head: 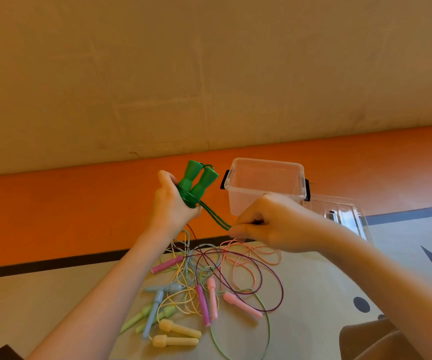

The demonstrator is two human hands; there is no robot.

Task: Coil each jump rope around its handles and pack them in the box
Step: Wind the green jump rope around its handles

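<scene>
My left hand [171,203] grips two dark green handles [196,179] held side by side, with green rope wound around their lower part. A doubled strand of the green rope [215,215] runs down and right to my right hand [269,224], which pinches it. Behind my right hand stands a clear plastic box [264,185], open with nothing visible in it. Below my hands lies a tangle of loose jump ropes [209,281] with pink, magenta, blue, light green and yellow handles.
The clear lid [339,211] lies to the right of the box. The ropes rest on a pale mat with black markings [313,320]; an orange floor strip [54,203] and a tan wall lie beyond. A brown object [370,341] sits at the bottom right.
</scene>
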